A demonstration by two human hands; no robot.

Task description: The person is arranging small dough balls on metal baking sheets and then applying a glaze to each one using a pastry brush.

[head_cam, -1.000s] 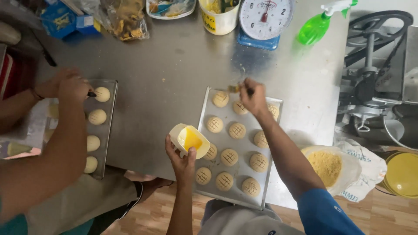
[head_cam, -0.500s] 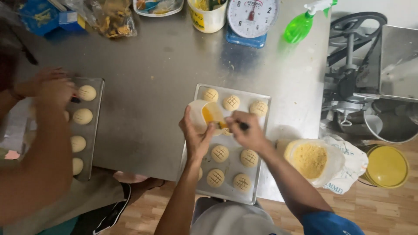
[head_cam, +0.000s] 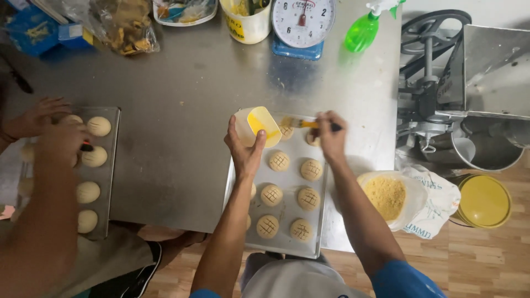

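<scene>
tray (head_cam: 287, 243): steel, on the desk (head_cam: 176, 83), nearest the wearer; scored dough rounds (head_cam: 280, 161) in rows. left hand (head_cam: 245, 152): fingers clamped on a small cup (head_cam: 255, 126) of yellow wash, held over the tray's far-left corner. right hand (head_cam: 331, 135): fingers pinched together on a brush (head_cam: 301, 123), long axis left-right, bristles pointing at the cup just beside it (right hand does the reaching). far left: co-worker's hands (head_cam: 52, 132) on a second tray (head_cam: 107, 182). farthest: scale (head_cam: 302, 22), spray bottle (head_cam: 364, 30).
</scene>
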